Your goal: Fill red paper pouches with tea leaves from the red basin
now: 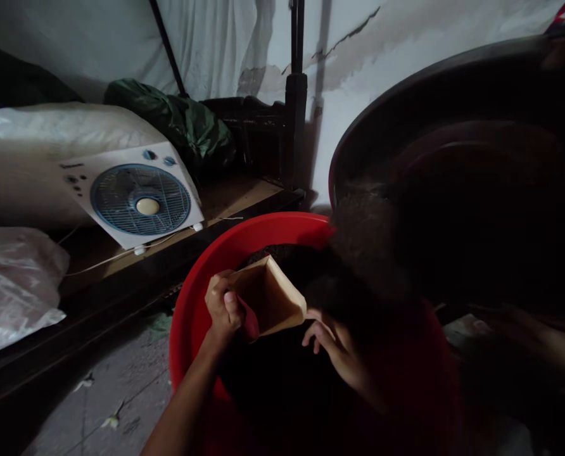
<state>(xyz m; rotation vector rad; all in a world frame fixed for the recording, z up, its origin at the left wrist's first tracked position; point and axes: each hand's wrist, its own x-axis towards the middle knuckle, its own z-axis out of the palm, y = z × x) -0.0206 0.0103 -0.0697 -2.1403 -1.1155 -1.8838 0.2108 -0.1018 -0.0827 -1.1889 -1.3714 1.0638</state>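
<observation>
My left hand [224,307] is closed around the left side of a brown paper bag [275,297], its thumb on the outside. The bag's square mouth faces up toward me, with a pinkish-red patch near my thumb. My right hand [332,342] is beside the bag's right edge, fingers apart and loosely bent; whether a fingertip touches the paper I cannot tell. Both hands are over a red tub [187,316] with dark, loose, soil-like material [273,250] in it. Much of the tub's inside is lost in shadow.
A large dark basin [387,95] leans over the tub's right side, dark material blurred at its lip. Another person's arm [548,335] reaches in at right. A box fan [144,196] stands on a ledge at left, by plastic sacks [16,285] and a green bundle [178,120].
</observation>
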